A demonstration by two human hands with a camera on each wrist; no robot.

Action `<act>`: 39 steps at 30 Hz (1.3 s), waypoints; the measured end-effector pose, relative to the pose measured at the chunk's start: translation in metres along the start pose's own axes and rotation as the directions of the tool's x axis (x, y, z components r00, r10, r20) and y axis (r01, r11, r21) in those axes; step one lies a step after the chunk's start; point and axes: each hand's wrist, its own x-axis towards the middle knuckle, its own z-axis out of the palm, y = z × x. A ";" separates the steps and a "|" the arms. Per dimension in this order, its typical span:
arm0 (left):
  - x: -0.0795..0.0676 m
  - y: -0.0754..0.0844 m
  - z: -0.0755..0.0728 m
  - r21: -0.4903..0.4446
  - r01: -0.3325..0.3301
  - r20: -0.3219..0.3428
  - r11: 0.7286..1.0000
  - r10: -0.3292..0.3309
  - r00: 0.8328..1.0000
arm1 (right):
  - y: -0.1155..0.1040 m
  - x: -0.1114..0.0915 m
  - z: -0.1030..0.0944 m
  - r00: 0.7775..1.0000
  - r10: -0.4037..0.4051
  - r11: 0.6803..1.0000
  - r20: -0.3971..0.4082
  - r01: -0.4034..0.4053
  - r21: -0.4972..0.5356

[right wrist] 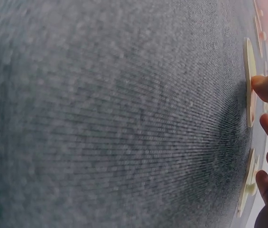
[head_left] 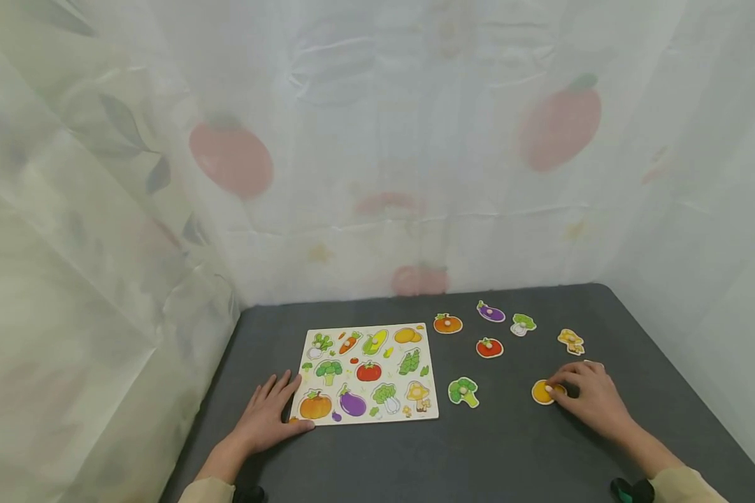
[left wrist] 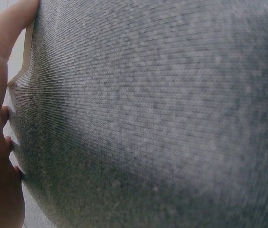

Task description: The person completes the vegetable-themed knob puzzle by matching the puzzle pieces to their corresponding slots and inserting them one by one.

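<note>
My left hand [head_left: 263, 419] rests at the lower left corner of a white puzzle board [head_left: 365, 349] printed with vegetables. Its fingers lie spread along the left edge, the thumb at the front edge. To the right, my right hand [head_left: 590, 398] pinches the small knob of a yellow potato puzzle piece [head_left: 541, 393] between thumb and index finger. In the right wrist view that potato piece [right wrist: 249, 95] lies flat, close to the dark surface. Another knobbed piece [right wrist: 246, 190] sits beneath the other fingers, mostly hidden in the head view.
Loose knobbed pieces lie right of the board: broccoli [head_left: 463, 392], pumpkin [head_left: 447, 323], tomato [head_left: 489, 348], eggplant [head_left: 491, 311], cabbage [head_left: 523, 324] and mushroom [head_left: 570, 341]. A dark grey table [head_left: 377, 461] carries everything, with a printed curtain [head_left: 327, 140] behind and at both sides.
</note>
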 end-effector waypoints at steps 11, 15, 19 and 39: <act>0.000 0.000 0.000 0.006 0.007 0.004 1.000 -0.007 1.000 | -0.002 0.005 0.002 0.996 -0.074 0.997 -0.052 0.074 0.010; -0.001 0.003 -0.001 -0.001 0.008 0.006 1.000 -0.008 1.000 | -0.010 0.019 0.006 0.996 -0.069 0.997 -0.055 0.071 0.022; -0.002 0.004 -0.001 -0.001 0.010 0.007 1.000 -0.010 1.000 | -0.026 0.039 0.015 0.997 -0.054 0.997 -0.062 0.057 0.052; -0.002 0.001 0.000 -0.009 -0.002 0.004 1.000 0.002 1.000 | -0.130 0.149 0.101 1.000 0.022 0.995 -0.001 -0.022 0.095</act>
